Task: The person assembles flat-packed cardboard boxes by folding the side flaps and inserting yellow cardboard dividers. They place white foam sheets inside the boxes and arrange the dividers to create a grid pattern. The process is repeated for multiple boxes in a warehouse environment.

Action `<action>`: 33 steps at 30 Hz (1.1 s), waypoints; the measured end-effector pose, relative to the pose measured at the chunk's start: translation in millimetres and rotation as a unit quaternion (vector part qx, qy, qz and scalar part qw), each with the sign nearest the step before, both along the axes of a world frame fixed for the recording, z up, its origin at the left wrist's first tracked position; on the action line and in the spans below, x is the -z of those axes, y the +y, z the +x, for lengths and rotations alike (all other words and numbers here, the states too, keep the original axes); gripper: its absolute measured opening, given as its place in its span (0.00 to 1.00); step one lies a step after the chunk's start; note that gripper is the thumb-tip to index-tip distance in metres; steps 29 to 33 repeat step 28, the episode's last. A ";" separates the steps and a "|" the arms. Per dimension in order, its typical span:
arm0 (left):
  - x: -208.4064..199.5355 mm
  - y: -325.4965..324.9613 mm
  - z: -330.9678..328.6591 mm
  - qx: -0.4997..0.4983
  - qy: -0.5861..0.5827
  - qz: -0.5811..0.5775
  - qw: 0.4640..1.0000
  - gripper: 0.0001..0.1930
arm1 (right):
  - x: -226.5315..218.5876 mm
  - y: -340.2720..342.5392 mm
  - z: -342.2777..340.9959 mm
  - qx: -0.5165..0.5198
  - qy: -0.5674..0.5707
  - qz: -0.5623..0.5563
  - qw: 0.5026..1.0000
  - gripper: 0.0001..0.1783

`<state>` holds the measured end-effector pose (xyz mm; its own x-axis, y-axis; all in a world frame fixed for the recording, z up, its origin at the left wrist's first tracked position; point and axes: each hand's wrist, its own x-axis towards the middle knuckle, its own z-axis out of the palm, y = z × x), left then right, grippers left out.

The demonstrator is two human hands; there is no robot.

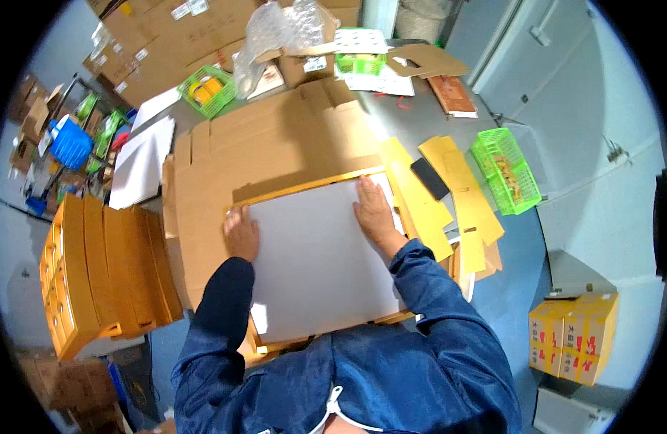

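Head view looks down on a grey worktop with a white sheet at the centre of the frame, lying in a shallow yellow tray whose rim shows along the sheet's upper edge. Both hands rest flat on the sheet, fingers spread open and gripping nothing: the left hand on its upper left corner, the right hand near its upper right corner, well apart from each other. Blue sleeves run from the lower edge of the frame up to the hands.

Under the tray lies a flattened brown carton, reaching toward the upper centre. Right of the sheet, yellow card strips lie fanned out, with a small black block resting on them. A green basket sits further right, near the worktop's edge. At the left of the frame stands a row of folded yellow boxes, and above them a stack of white sheets. Another green basket with yellow contents sits in the upper left, beside clear bubble wrap. Brown cartons fill the upper left corner. A yellow taped box stands on the floor at the lower right
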<state>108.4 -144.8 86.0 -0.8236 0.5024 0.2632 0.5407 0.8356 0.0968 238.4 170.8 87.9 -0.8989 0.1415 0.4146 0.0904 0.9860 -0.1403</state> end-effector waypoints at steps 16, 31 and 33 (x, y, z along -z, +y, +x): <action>7.1 24.9 63.3 0.000 -0.082 -0.076 0.994 0.33 | 14.3 -59.3 26.1 -0.104 -0.116 -0.039 0.987 0.33; 6.3 51.2 125.0 0.080 -0.154 -0.046 0.984 0.38 | -19.2 16.6 69.5 -0.087 0.048 -0.252 0.963 0.32; 6.3 51.2 125.0 0.080 -0.154 -0.046 0.984 0.38 | -19.2 16.6 69.5 -0.087 0.048 -0.252 0.963 0.32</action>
